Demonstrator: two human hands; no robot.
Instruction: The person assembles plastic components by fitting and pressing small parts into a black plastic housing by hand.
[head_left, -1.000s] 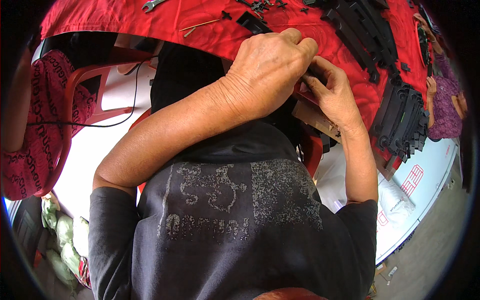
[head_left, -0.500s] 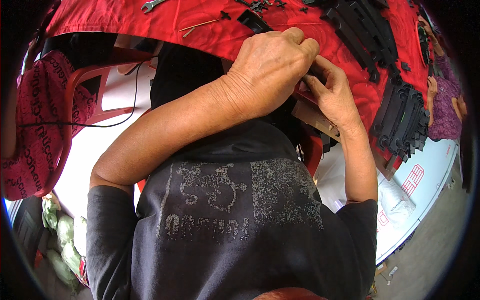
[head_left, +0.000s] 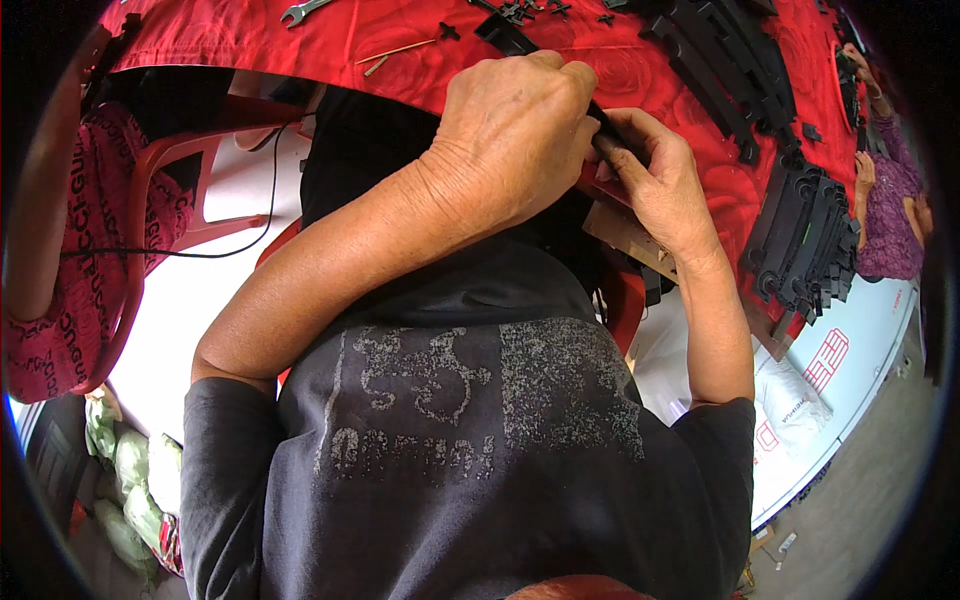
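Note:
Between my hands, over the near edge of the red-covered table, is a narrow black plastic piece point(head_left: 604, 133). My right hand point(head_left: 665, 185) grips it, the thumb along its near side and the fingers curled behind. My left hand point(head_left: 520, 125) is closed in a fist against the piece's left side. Its knuckles face up, so its fingertips and whatever they hold are hidden. Beyond the left hand, a flat black plastic part point(head_left: 505, 36) lies on the red cloth point(head_left: 400, 75).
Small black cross-shaped pieces point(head_left: 515, 12), thin sticks point(head_left: 395, 52) and a wrench point(head_left: 303, 12) lie at the far side. Long black mouldings point(head_left: 715, 75) and stacked black parts point(head_left: 800, 235) fill the right. A red chair point(head_left: 150, 190) and someone in purple point(head_left: 890, 215) flank the table.
My left hand has shifted left and slightly away from my right hand, uncovering more of the black piece. The right hand stays nearly in place. At the far left, another person's arm has moved.

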